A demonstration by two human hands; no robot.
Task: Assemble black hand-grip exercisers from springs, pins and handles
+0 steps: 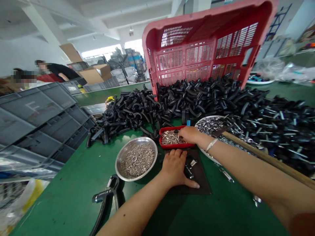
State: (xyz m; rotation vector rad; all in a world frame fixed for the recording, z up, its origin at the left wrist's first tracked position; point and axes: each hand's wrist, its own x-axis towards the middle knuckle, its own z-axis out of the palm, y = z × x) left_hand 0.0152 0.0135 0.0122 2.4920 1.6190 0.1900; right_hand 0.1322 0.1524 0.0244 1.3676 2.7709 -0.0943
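Observation:
My left hand point(175, 167) lies with spread fingers over a dark mat point(203, 183); a black part with a spring point(193, 163) shows beside its thumb, partly covered by the hand. My right hand point(189, 134) reaches into a red tray point(172, 146) of small metal pins, its fingertips bent down among them and partly hidden. Left of the mat stands a metal bowl point(118, 161) full of tiny metal pieces, with two rings on top. A black hand grip with a spring point(105, 196) rests on the green table near the front.
Black handles point(133, 109) are heaped along the back, below a tipped red crate point(214, 19). A round tray point(200, 122) of metal parts and a wooden-handled tool point(265, 157) lie at the right. Grey crates point(36, 114) stand left; two people are beyond them.

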